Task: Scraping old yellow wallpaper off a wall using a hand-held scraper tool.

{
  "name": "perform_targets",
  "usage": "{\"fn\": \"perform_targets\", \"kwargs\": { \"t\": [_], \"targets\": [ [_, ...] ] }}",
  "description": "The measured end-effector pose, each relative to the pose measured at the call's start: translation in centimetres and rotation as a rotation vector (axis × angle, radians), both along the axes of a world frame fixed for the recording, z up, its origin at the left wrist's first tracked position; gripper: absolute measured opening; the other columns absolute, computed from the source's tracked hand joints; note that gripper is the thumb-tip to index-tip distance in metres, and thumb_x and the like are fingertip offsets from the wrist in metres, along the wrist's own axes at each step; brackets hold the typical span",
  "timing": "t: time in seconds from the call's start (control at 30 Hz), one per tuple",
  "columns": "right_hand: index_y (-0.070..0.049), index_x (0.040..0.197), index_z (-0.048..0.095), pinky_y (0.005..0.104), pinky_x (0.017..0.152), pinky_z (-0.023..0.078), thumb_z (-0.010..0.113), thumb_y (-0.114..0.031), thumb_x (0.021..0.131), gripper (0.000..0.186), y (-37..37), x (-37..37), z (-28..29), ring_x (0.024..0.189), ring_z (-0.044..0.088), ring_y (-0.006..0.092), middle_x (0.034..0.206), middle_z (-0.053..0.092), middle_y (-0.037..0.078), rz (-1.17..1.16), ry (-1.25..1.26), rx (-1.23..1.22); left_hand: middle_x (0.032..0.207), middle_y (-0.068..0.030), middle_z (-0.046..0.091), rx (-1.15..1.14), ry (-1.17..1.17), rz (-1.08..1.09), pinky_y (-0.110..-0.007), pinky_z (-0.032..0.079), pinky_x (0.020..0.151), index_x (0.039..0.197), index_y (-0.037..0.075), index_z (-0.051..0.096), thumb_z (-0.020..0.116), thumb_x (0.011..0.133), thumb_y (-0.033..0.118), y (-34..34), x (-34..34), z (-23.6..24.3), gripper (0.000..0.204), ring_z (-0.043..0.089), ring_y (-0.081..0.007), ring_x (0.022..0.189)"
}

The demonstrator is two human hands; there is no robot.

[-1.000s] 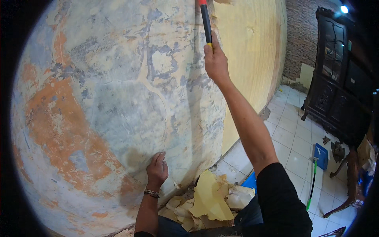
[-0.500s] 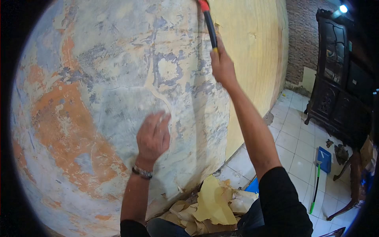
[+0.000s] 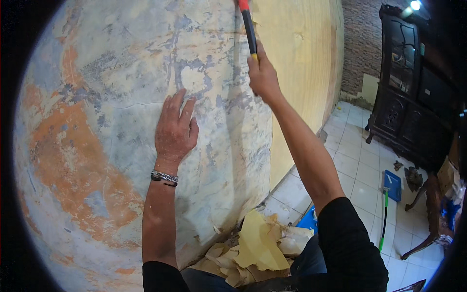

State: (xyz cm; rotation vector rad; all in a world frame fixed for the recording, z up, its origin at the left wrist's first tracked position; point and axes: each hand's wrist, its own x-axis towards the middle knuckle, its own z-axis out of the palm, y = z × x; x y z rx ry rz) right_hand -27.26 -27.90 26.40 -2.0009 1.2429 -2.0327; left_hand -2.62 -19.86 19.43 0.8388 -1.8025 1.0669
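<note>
In front of me rises a patchy wall of grey, cream and bare orange areas, with a thin crack across it. My left hand is open, fingers stretched upward, and appears to rest flat on this wall. Higher up, my right hand is closed around the black grip of a tool with a red upper part and a yellow band. The tool's head lies beyond the top edge, so its kind does not show. Right of it, yellow covering with vertical streaks is still on the wall.
Torn yellow sheets lie heaped by my legs at the wall's foot, beside a blue object. On the white tiled floor are a blue dustpan with a green-and-black handle and a curved wooden furniture leg. A dark carved cabinet stands behind.
My left hand has risen along the wall, and its fingers have straightened. The right hand keeps its grip on the tool. The view has shifted slightly to the right.
</note>
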Motion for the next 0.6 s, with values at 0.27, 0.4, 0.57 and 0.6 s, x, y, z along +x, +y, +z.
{"fn": "perform_targets", "kwargs": {
  "t": [0.27, 0.4, 0.57, 0.6],
  "targets": [
    [-0.014, 0.153, 0.026, 0.0294, 0.036, 0.04, 0.046, -0.022, 0.099, 0.059, 1.5, -1.0, 1.7, 0.045, 0.045, 0.0105, 0.065, 0.047, 0.002, 0.275, -0.127, 0.117, 0.14, -0.0161, 0.047, 0.036, -0.046, 0.045, -0.046, 0.038, 0.112, 0.128, 0.005, 0.056, 0.062, 0.08, 0.006, -0.4, 0.3, -0.5, 0.049, 0.048, -0.0341, 0.127],
    [-0.012, 0.151, 0.03, 0.0426, 0.085, 0.051, 0.046, -0.027, 0.098, 0.058, 1.0, -1.6, -2.1, 0.092, 0.065, 0.0373, 0.103, 0.065, 0.028, 0.112, -0.003, 0.053, 0.14, -0.0157, 0.047, 0.025, -0.038, 0.027, -0.046, 0.037, 0.113, 0.128, 0.005, 0.056, 0.062, 0.079, 0.006, -0.1, -0.2, -0.1, 0.049, 0.048, -0.0336, 0.127],
    [-0.01, 0.153, 0.027, 0.0386, 0.087, 0.049, 0.047, -0.024, 0.098, 0.059, 1.4, -1.8, -10.9, 0.097, 0.065, 0.0355, 0.113, 0.064, 0.026, 0.171, -0.058, 0.123, 0.141, -0.0155, 0.046, 0.031, -0.06, 0.06, -0.046, 0.035, 0.114, 0.129, 0.005, 0.056, 0.062, 0.079, 0.005, -0.5, 0.1, -0.4, 0.05, 0.047, -0.0317, 0.129],
    [-0.01, 0.153, 0.027, 0.0381, 0.086, 0.049, 0.047, -0.023, 0.099, 0.059, 1.2, -1.8, -11.3, 0.096, 0.065, 0.0349, 0.114, 0.064, 0.025, 0.199, -0.091, 0.224, 0.143, -0.0153, 0.045, 0.038, -0.065, 0.084, -0.046, 0.034, 0.114, 0.13, 0.006, 0.055, 0.062, 0.079, 0.006, -0.6, 0.2, -0.5, 0.051, 0.045, -0.0312, 0.131]
  ]
}}
